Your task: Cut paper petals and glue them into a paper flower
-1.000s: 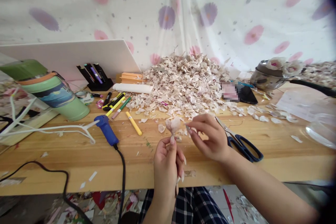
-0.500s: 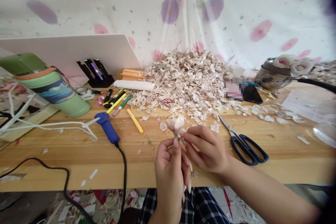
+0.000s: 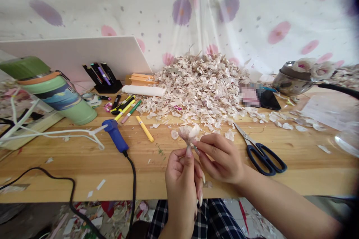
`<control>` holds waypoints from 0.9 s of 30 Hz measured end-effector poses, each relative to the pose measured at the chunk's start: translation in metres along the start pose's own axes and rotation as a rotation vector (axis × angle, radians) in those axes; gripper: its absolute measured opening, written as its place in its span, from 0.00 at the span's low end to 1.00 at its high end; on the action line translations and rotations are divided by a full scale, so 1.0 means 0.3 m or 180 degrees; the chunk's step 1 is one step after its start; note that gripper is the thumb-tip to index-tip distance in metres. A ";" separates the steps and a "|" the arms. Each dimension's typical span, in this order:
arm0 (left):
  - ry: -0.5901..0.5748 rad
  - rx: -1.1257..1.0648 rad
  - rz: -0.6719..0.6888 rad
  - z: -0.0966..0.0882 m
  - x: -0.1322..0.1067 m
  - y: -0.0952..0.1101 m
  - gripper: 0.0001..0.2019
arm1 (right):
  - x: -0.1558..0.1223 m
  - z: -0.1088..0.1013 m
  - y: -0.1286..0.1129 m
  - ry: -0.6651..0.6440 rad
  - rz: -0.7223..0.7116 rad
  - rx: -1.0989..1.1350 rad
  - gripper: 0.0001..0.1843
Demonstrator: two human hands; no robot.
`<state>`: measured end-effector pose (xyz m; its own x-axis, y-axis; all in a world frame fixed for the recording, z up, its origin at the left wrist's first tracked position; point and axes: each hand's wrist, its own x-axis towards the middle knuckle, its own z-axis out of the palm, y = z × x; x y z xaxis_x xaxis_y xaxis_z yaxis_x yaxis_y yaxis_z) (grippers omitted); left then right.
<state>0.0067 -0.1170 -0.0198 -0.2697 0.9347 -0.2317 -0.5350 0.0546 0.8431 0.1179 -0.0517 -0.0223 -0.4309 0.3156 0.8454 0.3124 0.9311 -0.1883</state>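
Observation:
A small pale flower of thin, dried-looking petals (image 3: pixel 188 133) stands upright in front of me, above the table's near half. My left hand (image 3: pixel 181 175) is closed on its base, with the thumb and fingers pinching it from below. From the right, my right hand (image 3: pixel 222 160) reaches in, its thumb and fingertips pinched together at the lower right side of the flower. What lies right between those fingertips is mostly hidden. Behind the flower spreads a large heap of similar loose petals (image 3: pixel 202 82).
Dark-handled scissors (image 3: pixel 259 153) lie blades apart to the right. A blue glue gun (image 3: pixel 115 136) with a black cord, a yellow marker (image 3: pixel 145 129) and a green tumbler (image 3: pixel 75 108) are on the left. A metal pan (image 3: pixel 291 82) holding flowers stands back right, near a dark phone (image 3: pixel 269 99).
The flower has turned a little between my fingers, and its petals sit slightly differently. Both hands stay in almost the same place.

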 end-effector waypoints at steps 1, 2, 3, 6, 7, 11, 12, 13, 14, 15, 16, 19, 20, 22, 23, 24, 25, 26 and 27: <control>-0.0004 0.0002 -0.0005 0.000 -0.001 0.000 0.18 | -0.001 0.000 0.000 0.0031 -0.0048 0.0011 0.16; -0.0010 0.0002 -0.0006 0.001 -0.002 0.000 0.18 | -0.001 0.000 0.000 0.0054 -0.0070 0.0020 0.16; -0.0015 0.0003 -0.0002 0.001 -0.003 -0.001 0.18 | -0.002 0.001 0.000 0.0060 -0.0074 0.0028 0.17; -0.0022 -0.0007 0.0029 0.002 -0.004 -0.002 0.17 | -0.005 0.006 0.002 0.0047 -0.0009 0.0025 0.16; -0.0023 -0.0013 0.0036 0.003 -0.003 -0.003 0.17 | -0.005 0.008 0.002 0.0036 0.0022 0.0021 0.16; -0.0014 -0.0038 0.0067 0.004 -0.002 -0.006 0.17 | -0.005 0.012 0.003 0.0016 0.0082 0.0025 0.15; -0.0017 -0.0045 0.0074 0.004 -0.002 -0.007 0.17 | -0.004 0.012 0.002 0.0018 0.0085 0.0025 0.15; -0.0017 -0.0053 0.0070 0.004 -0.002 -0.008 0.17 | -0.003 0.011 0.001 0.0020 0.0081 0.0024 0.15; -0.0016 -0.0069 0.0058 0.005 -0.002 -0.009 0.17 | -0.003 0.009 0.000 0.0019 0.0064 0.0023 0.15; -0.0012 -0.0090 0.0037 0.005 -0.002 -0.009 0.17 | -0.002 0.007 -0.001 0.0024 0.0034 0.0013 0.15; -0.0002 -0.0125 0.0017 0.004 -0.002 -0.008 0.17 | -0.001 0.004 -0.002 0.0038 -0.0005 -0.0006 0.16; -0.0008 -0.0241 -0.0076 0.003 -0.003 0.003 0.19 | 0.002 -0.006 -0.007 0.0108 -0.0099 -0.0101 0.15; -0.0020 -0.0263 -0.0109 0.003 -0.004 0.008 0.19 | 0.004 -0.009 -0.008 0.0124 -0.0110 -0.0132 0.15; -0.0048 -0.0285 -0.0155 0.002 -0.004 0.018 0.19 | 0.007 -0.011 -0.009 0.0135 -0.0106 -0.0176 0.14; -0.0051 -0.0288 -0.0164 0.002 -0.005 0.022 0.19 | 0.008 -0.011 -0.009 0.0131 -0.0103 -0.0186 0.14; -0.0055 -0.0301 -0.0165 0.002 -0.005 0.025 0.19 | 0.008 -0.009 -0.009 0.0126 -0.0101 -0.0188 0.14; -0.0059 -0.0320 -0.0164 0.002 -0.006 0.026 0.19 | 0.008 -0.008 -0.008 0.0116 -0.0092 -0.0187 0.14; -0.0063 -0.0329 -0.0173 0.002 -0.006 0.026 0.19 | 0.008 -0.006 -0.007 0.0106 -0.0078 -0.0186 0.14; -0.0066 -0.0335 -0.0182 0.001 -0.006 0.026 0.19 | 0.006 -0.005 -0.006 0.0091 -0.0058 -0.0177 0.14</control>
<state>0.0034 -0.1182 -0.0127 -0.2203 0.9382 -0.2669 -0.6305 0.0718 0.7729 0.1177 -0.0531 -0.0197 -0.4128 0.2926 0.8625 0.3518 0.9247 -0.1453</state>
